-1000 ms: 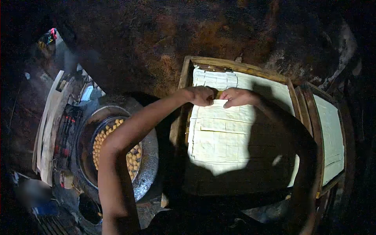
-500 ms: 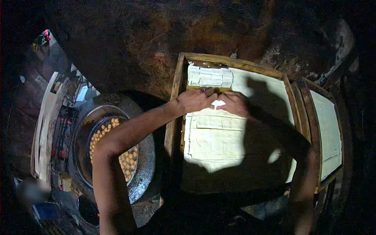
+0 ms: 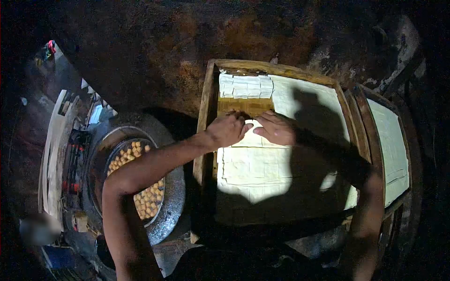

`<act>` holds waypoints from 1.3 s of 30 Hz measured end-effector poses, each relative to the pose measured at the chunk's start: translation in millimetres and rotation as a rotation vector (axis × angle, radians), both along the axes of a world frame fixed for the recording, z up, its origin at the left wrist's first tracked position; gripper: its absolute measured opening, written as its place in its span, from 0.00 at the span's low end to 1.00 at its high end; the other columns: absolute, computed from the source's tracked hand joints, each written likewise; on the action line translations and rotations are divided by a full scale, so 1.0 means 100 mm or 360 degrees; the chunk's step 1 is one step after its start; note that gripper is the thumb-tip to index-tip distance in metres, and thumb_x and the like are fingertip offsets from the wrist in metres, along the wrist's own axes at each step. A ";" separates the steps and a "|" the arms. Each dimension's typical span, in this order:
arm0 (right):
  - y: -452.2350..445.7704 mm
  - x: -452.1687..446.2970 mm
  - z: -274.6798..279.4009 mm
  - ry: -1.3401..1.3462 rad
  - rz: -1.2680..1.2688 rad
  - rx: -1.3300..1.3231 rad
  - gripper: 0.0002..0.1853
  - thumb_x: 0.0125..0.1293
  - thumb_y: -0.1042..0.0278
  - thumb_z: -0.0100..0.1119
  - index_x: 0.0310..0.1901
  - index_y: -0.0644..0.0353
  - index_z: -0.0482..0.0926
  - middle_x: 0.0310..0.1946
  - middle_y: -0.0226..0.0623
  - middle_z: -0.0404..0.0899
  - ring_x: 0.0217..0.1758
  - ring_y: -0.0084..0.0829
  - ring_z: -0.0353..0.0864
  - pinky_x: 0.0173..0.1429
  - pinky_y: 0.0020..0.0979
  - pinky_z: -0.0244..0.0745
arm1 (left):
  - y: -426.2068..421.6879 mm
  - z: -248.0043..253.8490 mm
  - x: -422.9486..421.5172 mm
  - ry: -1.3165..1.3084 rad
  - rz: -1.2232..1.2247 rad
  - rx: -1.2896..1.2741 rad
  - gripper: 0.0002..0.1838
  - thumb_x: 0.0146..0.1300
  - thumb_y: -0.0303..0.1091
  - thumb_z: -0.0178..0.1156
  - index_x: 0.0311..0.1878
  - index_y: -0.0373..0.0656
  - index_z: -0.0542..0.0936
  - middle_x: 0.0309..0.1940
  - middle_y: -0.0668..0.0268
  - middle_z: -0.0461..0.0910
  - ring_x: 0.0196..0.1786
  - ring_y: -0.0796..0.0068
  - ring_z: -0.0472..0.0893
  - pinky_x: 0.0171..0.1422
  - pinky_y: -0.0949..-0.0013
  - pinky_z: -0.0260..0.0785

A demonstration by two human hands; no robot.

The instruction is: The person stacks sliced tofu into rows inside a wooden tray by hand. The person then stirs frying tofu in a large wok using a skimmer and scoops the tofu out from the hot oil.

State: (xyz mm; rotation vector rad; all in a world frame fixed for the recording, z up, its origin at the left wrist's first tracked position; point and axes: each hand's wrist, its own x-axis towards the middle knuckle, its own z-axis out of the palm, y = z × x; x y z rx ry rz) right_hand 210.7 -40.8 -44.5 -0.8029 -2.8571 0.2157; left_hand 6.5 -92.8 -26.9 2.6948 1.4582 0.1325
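White tofu lies as a cut slab in a wooden-framed tray. My left hand and my right hand meet at the slab's far edge, side by side. Fingers curl down over a strip of white tofu, part of which shows between the thumbs. Both hands look closed on it, though most fingertips are hidden. Beyond them is a bare brownish-yellow strip of tray bottom. Several small tofu pieces stand in rows at the tray's far left corner.
To the left, a large round pan holds several browned cubes in dark liquid. A second framed tray of white tofu adjoins on the right. Pale boards stand far left. A dark stained wall rises behind, and shadow covers much of the tray.
Both hands have shifted slightly toward me onto the slab's loose far strip. More bare tray bottom shows between them and the rows of small pieces. The camera view has shifted a little.
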 end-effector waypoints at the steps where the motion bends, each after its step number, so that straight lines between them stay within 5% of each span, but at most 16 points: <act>1: -0.04 -0.01 0.09 0.0023 0.0037 -0.0045 0.24 0.64 0.54 0.47 0.52 0.66 0.68 0.48 0.52 0.70 0.55 0.46 0.67 0.58 0.39 0.61 | -0.01 -0.06 0.01 -0.0216 -0.0024 0.0145 0.21 0.64 0.45 0.44 0.37 0.32 0.75 0.26 0.53 0.76 0.32 0.55 0.79 0.39 0.58 0.73; 6: 0.14 -0.09 0.43 0.0017 0.0182 -0.0616 0.26 0.63 0.49 0.49 0.49 0.69 0.70 0.43 0.52 0.75 0.48 0.43 0.73 0.52 0.36 0.67 | 0.10 0.00 -0.02 -0.0186 0.0120 -0.0157 0.26 0.65 0.51 0.39 0.42 0.32 0.72 0.32 0.49 0.76 0.38 0.51 0.78 0.45 0.56 0.71; 8: 0.37 -0.11 0.35 -0.0429 0.0035 -0.0952 0.27 0.59 0.45 0.52 0.44 0.65 0.74 0.36 0.47 0.78 0.42 0.37 0.77 0.45 0.34 0.70 | 0.29 -0.10 -0.05 -0.0220 0.0168 -0.0361 0.29 0.66 0.53 0.36 0.45 0.32 0.71 0.35 0.47 0.76 0.41 0.50 0.77 0.48 0.55 0.70; 10: 0.45 -0.12 0.28 -0.0294 0.0017 -0.1052 0.29 0.55 0.41 0.55 0.37 0.66 0.76 0.28 0.43 0.78 0.34 0.34 0.77 0.38 0.34 0.71 | 0.38 -0.09 -0.06 -0.0359 0.0053 -0.0565 0.30 0.65 0.57 0.35 0.56 0.41 0.68 0.40 0.47 0.76 0.47 0.47 0.74 0.56 0.52 0.64; 16: 0.46 -0.09 0.21 -0.0215 0.0024 -0.1229 0.25 0.54 0.45 0.59 0.34 0.65 0.75 0.25 0.37 0.75 0.28 0.27 0.71 0.33 0.31 0.67 | 0.41 0.00 -0.04 -0.0379 0.0122 -0.0779 0.34 0.63 0.63 0.32 0.41 0.39 0.73 0.34 0.51 0.77 0.43 0.53 0.76 0.51 0.56 0.66; 20: 0.27 -0.08 0.15 0.0137 0.0024 -0.1227 0.24 0.53 0.47 0.62 0.36 0.64 0.73 0.26 0.38 0.75 0.29 0.28 0.72 0.34 0.31 0.68 | 0.34 -0.05 0.00 -0.0345 0.0012 -0.0473 0.32 0.63 0.61 0.36 0.39 0.36 0.73 0.27 0.50 0.77 0.33 0.51 0.78 0.43 0.55 0.71; 24: -0.09 -0.05 0.10 0.0126 -0.0139 -0.0031 0.22 0.51 0.53 0.62 0.38 0.62 0.68 0.38 0.49 0.74 0.44 0.46 0.74 0.43 0.38 0.71 | -0.04 0.03 0.10 -0.0177 -0.0183 0.0357 0.27 0.63 0.56 0.41 0.46 0.37 0.69 0.21 0.50 0.76 0.26 0.49 0.78 0.33 0.56 0.73; 26: -0.14 0.02 0.04 0.0171 -0.0066 0.0231 0.25 0.49 0.52 0.64 0.40 0.61 0.68 0.39 0.46 0.74 0.43 0.44 0.75 0.43 0.36 0.71 | -0.05 -0.05 0.10 -0.0242 -0.0219 0.0459 0.27 0.63 0.55 0.42 0.45 0.36 0.70 0.21 0.49 0.76 0.26 0.49 0.78 0.32 0.55 0.73; 28: -0.10 -0.04 -0.03 0.0318 -0.0097 0.0104 0.24 0.49 0.51 0.64 0.39 0.62 0.68 0.37 0.45 0.74 0.42 0.42 0.76 0.43 0.34 0.71 | 0.00 -0.05 0.09 -0.0297 -0.0263 0.0571 0.27 0.63 0.55 0.43 0.44 0.36 0.71 0.21 0.49 0.76 0.26 0.49 0.78 0.31 0.54 0.72; 30: -0.03 -0.06 0.08 0.0470 -0.0132 -0.0007 0.24 0.50 0.51 0.64 0.39 0.62 0.69 0.36 0.44 0.74 0.41 0.40 0.76 0.42 0.33 0.71 | 0.14 0.01 0.09 -0.0437 -0.0159 0.0190 0.26 0.63 0.54 0.44 0.42 0.36 0.72 0.22 0.46 0.76 0.27 0.49 0.78 0.31 0.54 0.72; 32: 0.03 -0.04 0.38 0.0322 -0.0107 -0.0819 0.23 0.46 0.58 0.68 0.37 0.64 0.70 0.36 0.42 0.72 0.41 0.35 0.73 0.42 0.32 0.68 | 0.12 0.23 0.11 -0.0410 -0.0007 0.0002 0.27 0.63 0.56 0.42 0.42 0.37 0.74 0.24 0.43 0.76 0.30 0.50 0.79 0.37 0.52 0.72; 33: 0.06 -0.03 0.40 0.0264 -0.0078 -0.0918 0.20 0.52 0.57 0.64 0.36 0.64 0.71 0.39 0.41 0.72 0.43 0.33 0.71 0.46 0.32 0.66 | 0.12 0.28 0.12 -0.0506 0.0017 -0.0125 0.28 0.63 0.56 0.40 0.43 0.37 0.74 0.24 0.42 0.76 0.31 0.50 0.79 0.39 0.52 0.71; 36: 0.03 0.00 0.22 0.0008 0.0174 -0.0550 0.17 0.57 0.56 0.58 0.37 0.64 0.72 0.41 0.40 0.72 0.45 0.36 0.70 0.51 0.33 0.63 | -0.02 0.23 0.19 -0.0414 0.0209 -0.0710 0.34 0.64 0.59 0.34 0.49 0.34 0.72 0.35 0.40 0.76 0.45 0.48 0.76 0.54 0.53 0.66; 38: -0.03 0.02 0.04 0.0102 0.0241 -0.0213 0.17 0.61 0.55 0.52 0.38 0.64 0.72 0.40 0.41 0.71 0.46 0.38 0.68 0.53 0.34 0.61 | -0.01 -0.20 0.19 -0.0318 0.0345 -0.0021 0.33 0.65 0.59 0.31 0.55 0.38 0.67 0.49 0.40 0.68 0.59 0.48 0.65 0.63 0.51 0.56; 39: -0.07 0.00 0.05 0.0060 0.0128 -0.0216 0.20 0.62 0.50 0.49 0.37 0.63 0.72 0.39 0.42 0.72 0.47 0.40 0.68 0.53 0.35 0.61 | 0.01 -0.20 0.16 -0.0321 0.0223 0.0223 0.35 0.65 0.58 0.32 0.54 0.33 0.68 0.50 0.40 0.67 0.58 0.45 0.64 0.64 0.49 0.55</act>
